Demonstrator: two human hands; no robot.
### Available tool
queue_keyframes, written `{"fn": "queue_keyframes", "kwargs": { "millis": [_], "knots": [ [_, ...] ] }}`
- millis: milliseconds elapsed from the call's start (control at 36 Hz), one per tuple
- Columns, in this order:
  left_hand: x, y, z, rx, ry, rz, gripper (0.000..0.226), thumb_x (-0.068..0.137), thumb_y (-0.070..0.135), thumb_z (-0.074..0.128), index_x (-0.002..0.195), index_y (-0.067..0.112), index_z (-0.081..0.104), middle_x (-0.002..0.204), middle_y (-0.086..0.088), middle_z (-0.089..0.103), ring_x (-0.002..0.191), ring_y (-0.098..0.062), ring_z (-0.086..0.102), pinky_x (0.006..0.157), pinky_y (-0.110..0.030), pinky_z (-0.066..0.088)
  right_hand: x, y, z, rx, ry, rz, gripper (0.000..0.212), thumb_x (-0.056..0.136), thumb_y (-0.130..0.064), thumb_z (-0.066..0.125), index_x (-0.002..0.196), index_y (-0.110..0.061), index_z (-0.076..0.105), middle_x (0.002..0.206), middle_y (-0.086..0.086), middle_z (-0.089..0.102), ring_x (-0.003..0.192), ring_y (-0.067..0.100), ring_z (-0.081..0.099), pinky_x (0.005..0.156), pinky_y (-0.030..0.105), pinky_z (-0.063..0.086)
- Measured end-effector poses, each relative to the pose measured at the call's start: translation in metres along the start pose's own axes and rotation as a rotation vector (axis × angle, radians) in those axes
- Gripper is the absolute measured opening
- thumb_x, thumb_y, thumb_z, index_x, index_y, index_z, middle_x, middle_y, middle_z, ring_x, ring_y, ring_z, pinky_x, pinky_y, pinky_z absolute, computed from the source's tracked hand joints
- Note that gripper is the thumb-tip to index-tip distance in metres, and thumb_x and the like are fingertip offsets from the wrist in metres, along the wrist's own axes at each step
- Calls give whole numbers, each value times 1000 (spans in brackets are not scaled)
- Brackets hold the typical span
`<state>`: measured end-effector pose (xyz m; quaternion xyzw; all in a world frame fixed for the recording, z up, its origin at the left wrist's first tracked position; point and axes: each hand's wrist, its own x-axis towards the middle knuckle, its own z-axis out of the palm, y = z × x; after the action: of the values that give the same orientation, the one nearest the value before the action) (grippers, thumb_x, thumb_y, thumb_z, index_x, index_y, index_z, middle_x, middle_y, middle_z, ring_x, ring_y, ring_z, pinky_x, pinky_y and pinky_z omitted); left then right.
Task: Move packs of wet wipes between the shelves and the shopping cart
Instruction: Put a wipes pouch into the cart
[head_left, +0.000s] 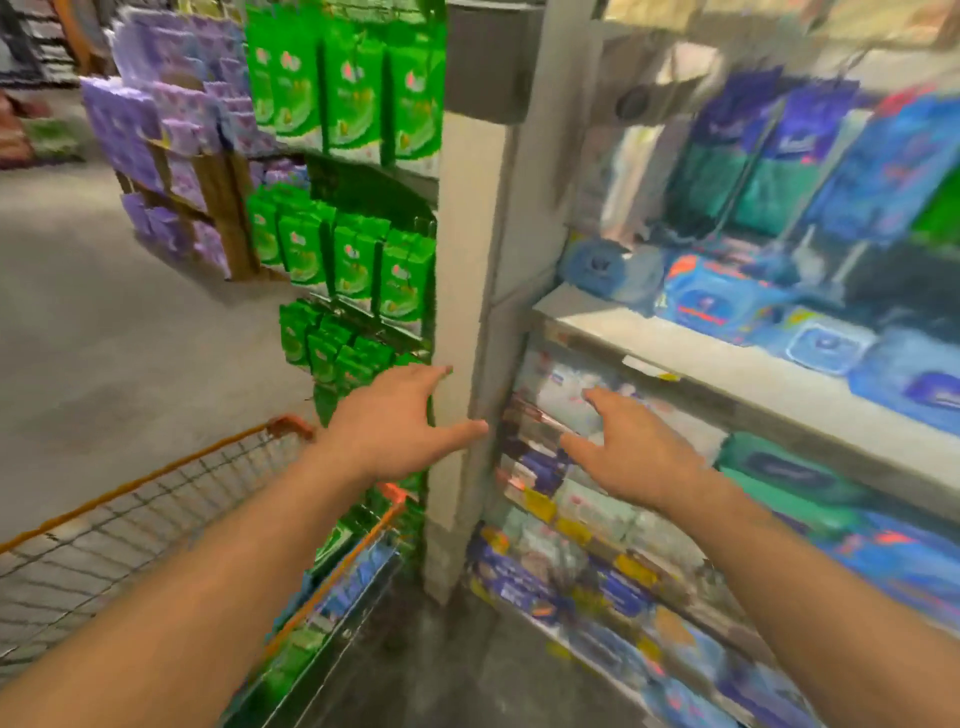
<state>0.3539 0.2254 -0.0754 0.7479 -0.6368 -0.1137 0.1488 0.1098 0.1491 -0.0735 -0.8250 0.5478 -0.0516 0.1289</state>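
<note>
Both hands are extended toward the shelving, nothing held in either. The left hand is spread wide, fingers straight, thumb out, in front of the beige shelf post; contact with the post cannot be told. The right hand is likewise spread and empty, fingertips reaching at a pale white pack of wet wipes just beyond them on the second shelf level; touch is not confirmed because of blur. The spread of both hands is judged to be a two-sided reach, set to take a pack by its ends.

The pale pack is lying flat in a stack, long axis seemingly running along the shelf front, short end facing out toward the right hand; label direction is too blurred to read. More packs are stacked below the right hand, blue and yellow, and teal ones are seen to its right. Blue packs lie flat on the shelf board above the hand.

The shopping cart, orange-rimmed wire, is below and left of the left forearm; its basket contents are not made out. Green hanging pouches are above the left hand.
</note>
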Motion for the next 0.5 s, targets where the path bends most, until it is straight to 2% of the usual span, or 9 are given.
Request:
{"fn": "queue_keyframes", "kwargs": {
  "millis": [83, 139, 222, 306, 417, 500],
  "knots": [
    [-2, 59, 10, -10, -14, 76, 92, 79, 85, 52, 156, 38, 33, 162, 4, 37, 148, -18, 36, 116, -36, 33, -32, 54, -19, 27, 48, 52, 78, 84, -59, 51, 148, -15, 44, 152, 11, 48, 137, 28, 46, 115, 39, 36],
    [-4, 97, 15, 14, -34, 149, 85, 85, 77, 55, 156, 37, 33, 162, 4, 37, 147, -18, 35, 116, -33, 32, -54, 86, -33, 19, 82, 81, 70, 88, -53, 57, 146, -16, 46, 150, 10, 49, 137, 27, 46, 114, 40, 36],
    [-1, 147, 26, 22, -47, 228, 88, 85, 77, 54, 157, 35, 31, 163, 7, 35, 148, -16, 34, 117, -34, 30, -88, 130, -52, 30, 132, 150, 65, 95, -42, 61, 150, -15, 41, 157, 8, 40, 144, 25, 38, 120, 43, 28],
    [3, 193, 38, 7, -61, 295, 93, 79, 85, 51, 156, 37, 31, 163, 12, 33, 149, -13, 32, 119, -36, 30, -118, 173, -67, 38, 176, 229, 68, 95, -43, 59, 152, -13, 38, 159, 7, 38, 145, 23, 37, 121, 42, 27],
    [2, 254, 48, 22, -77, 414, 87, 85, 76, 55, 158, 35, 31, 163, 11, 32, 149, -14, 31, 118, -35, 29, -154, 222, -85, 43, 208, 336, 72, 96, -45, 57, 155, -13, 33, 162, 8, 33, 150, 21, 29, 123, 39, 21],
    [7, 290, 57, 15, -99, 481, 92, 79, 85, 51, 156, 37, 33, 160, 12, 37, 146, -13, 35, 117, -36, 33, -177, 252, -95, 54, 257, 391, 71, 96, -45, 59, 154, -12, 35, 160, 8, 36, 148, 22, 33, 121, 37, 24]
  ]
}}
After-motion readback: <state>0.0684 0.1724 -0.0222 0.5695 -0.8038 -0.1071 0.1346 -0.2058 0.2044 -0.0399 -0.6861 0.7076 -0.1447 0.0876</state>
